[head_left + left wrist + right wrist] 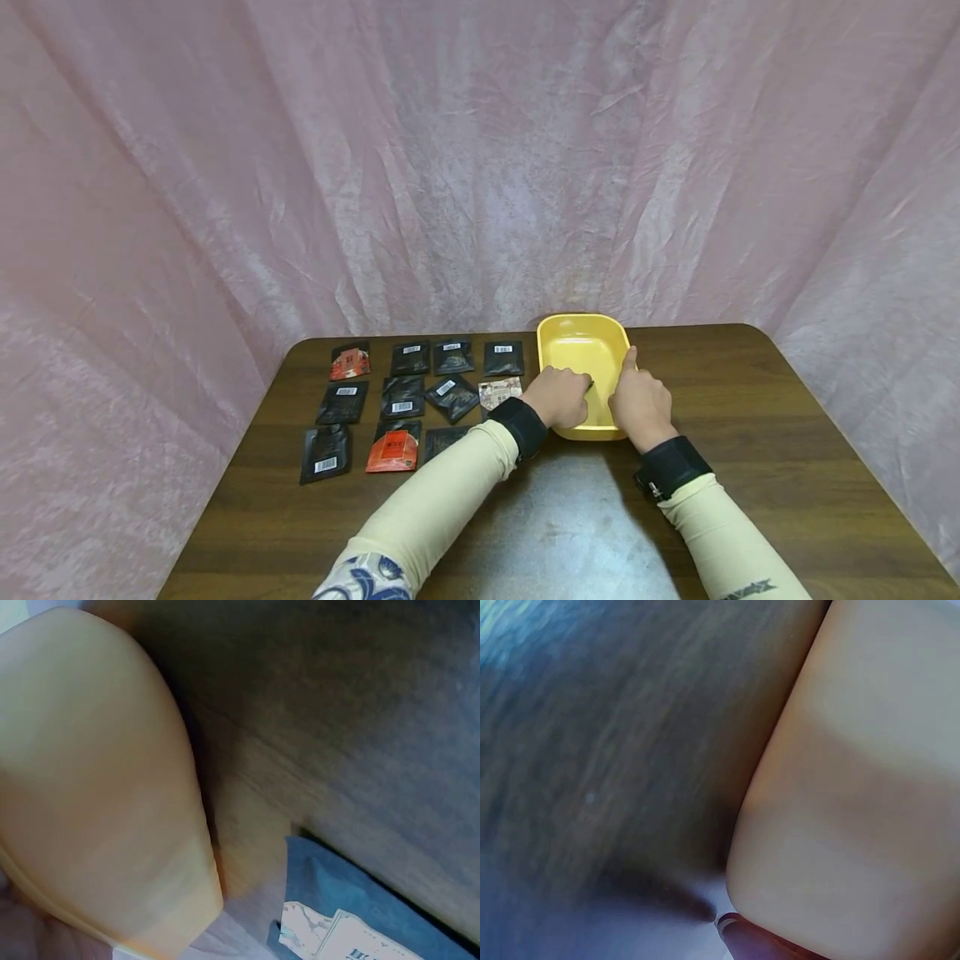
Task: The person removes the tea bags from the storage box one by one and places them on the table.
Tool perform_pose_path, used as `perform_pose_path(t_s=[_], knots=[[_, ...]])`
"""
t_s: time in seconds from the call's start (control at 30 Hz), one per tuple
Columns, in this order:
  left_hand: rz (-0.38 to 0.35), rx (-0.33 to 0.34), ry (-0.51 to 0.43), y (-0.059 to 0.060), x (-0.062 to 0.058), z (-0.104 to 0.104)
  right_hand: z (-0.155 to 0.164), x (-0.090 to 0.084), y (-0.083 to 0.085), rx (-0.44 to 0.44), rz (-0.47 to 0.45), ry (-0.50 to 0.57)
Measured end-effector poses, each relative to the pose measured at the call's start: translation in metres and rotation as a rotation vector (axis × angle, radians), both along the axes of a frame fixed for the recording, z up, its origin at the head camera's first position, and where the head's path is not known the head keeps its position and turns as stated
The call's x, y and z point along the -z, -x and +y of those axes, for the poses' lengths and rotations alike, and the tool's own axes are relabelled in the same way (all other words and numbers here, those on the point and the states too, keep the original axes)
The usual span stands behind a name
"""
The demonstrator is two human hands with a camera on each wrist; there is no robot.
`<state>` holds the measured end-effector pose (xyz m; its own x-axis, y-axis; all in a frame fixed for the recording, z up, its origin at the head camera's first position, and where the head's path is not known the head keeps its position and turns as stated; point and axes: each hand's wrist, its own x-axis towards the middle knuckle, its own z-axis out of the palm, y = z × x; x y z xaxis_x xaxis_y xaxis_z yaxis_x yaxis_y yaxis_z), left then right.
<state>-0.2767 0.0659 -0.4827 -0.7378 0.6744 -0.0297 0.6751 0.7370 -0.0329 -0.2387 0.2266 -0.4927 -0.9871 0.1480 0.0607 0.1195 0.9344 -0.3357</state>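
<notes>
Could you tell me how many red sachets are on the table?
2: a red foil sachet at the far-left corner, another mid nearest row; the left forearm may hide more.

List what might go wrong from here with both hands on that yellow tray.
1. The left hand grips the yellow tray at its left rim, right beside the pale sachet; sliding the tray left would likely shove that sachet and disturb the rows of dark sachets.
2. The right hand grips the right rim with the thumb on the edge; both grips sit near the tray's near end, so a lift may tip its far end down.
</notes>
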Motion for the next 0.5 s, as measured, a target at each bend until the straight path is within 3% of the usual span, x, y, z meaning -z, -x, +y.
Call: perform_pose_path(t_s=[0.5], knots=[[-0.014, -0.094, -0.094, -0.0029, 0.0002, 0.0021, -0.0004, -0.0004, 0.0017, 0.005, -0.016, -0.004]])
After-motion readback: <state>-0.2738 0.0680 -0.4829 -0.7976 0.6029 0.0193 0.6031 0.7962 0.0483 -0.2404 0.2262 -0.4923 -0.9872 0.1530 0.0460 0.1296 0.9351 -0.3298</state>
